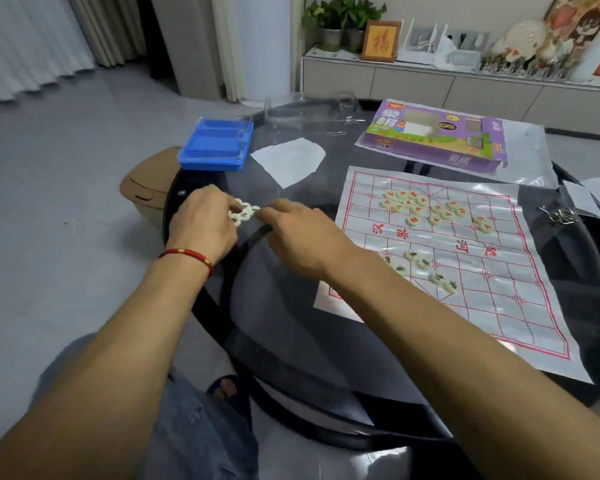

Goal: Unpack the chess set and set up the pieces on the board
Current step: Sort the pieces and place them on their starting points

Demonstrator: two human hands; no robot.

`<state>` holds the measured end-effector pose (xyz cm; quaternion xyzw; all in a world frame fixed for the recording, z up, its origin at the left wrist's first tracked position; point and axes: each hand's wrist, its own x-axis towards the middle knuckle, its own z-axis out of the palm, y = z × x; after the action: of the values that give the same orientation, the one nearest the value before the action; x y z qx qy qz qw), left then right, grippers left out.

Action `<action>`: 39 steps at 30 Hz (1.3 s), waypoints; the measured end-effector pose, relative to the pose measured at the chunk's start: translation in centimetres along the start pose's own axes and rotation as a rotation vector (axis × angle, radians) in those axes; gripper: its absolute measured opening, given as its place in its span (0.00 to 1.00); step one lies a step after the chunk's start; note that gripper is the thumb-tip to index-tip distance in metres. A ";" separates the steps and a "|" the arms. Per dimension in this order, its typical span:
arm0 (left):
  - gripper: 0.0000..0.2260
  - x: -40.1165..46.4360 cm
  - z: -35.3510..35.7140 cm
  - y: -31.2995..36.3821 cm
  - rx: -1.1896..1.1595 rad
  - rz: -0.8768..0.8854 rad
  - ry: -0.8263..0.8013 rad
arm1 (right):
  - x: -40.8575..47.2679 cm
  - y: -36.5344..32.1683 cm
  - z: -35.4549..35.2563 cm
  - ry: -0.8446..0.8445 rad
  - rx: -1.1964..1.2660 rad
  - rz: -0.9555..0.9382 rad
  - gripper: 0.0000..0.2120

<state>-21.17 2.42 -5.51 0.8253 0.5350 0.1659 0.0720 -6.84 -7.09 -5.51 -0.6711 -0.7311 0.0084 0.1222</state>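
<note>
Beside the board [444, 258], purple box [433, 136], blue tray [215, 143], white paper [288, 161]

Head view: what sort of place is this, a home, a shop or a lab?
Most likely a home living room. A low cabinet along the wall carries potted plants and a framed character, curtains hang at the left, and the board lies on a round glass table.

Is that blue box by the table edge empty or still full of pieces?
Empty: the blue box shows only bare blue compartments through its clear cover.
</note>
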 end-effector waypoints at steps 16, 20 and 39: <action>0.15 -1.3 1.3 -2.9 0.105 0.191 -0.087 | -2.0 -0.1 1.5 -0.007 -0.197 -0.037 0.17; 0.03 -3.0 0.3 -2.0 0.011 0.242 -0.111 | -3.2 0.1 0.8 -0.004 -0.147 0.010 0.15; 0.09 -4.9 -0.3 2.3 -0.245 0.318 -0.093 | -7.4 3.4 -2.7 0.084 -0.001 0.065 0.10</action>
<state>-21.14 -3.01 -5.46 0.8913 0.3697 0.2006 0.1693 -2.51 -14.41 -4.68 -0.6943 -0.7032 -0.0161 0.1520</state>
